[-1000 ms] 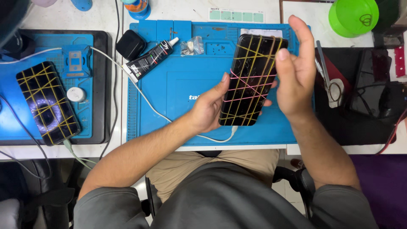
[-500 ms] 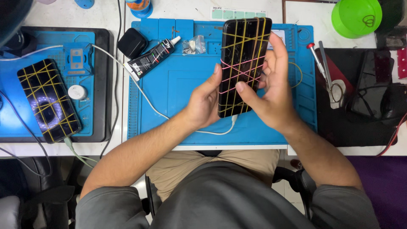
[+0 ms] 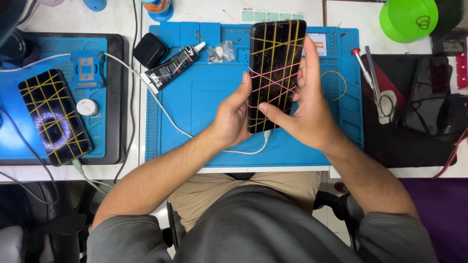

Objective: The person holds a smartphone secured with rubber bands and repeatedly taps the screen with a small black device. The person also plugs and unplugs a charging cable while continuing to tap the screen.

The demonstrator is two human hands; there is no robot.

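Observation:
A black smartphone [image 3: 275, 63] wrapped in yellow and pink rubber bands is held upright over the blue work mat [image 3: 195, 107]. My left hand [image 3: 233, 117] grips its lower left edge. My right hand [image 3: 304, 104] holds its right side, thumb pressed across the lower screen. A white cable [image 3: 161, 102] is plugged into the phone's bottom end and trails left across the mat.
A second banded phone [image 3: 53, 117] with a lit screen lies on a blue pad at left. A black glue tube [image 3: 173, 65], small black case [image 3: 150, 48] and plastic bag [image 3: 222, 51] lie on the mat. Screwdriver [image 3: 363, 65] and green container [image 3: 408, 18] sit right.
The phone has moved up and left and turned upright from a tilt. My right hand closed from beside the phone onto its right edge and screen.

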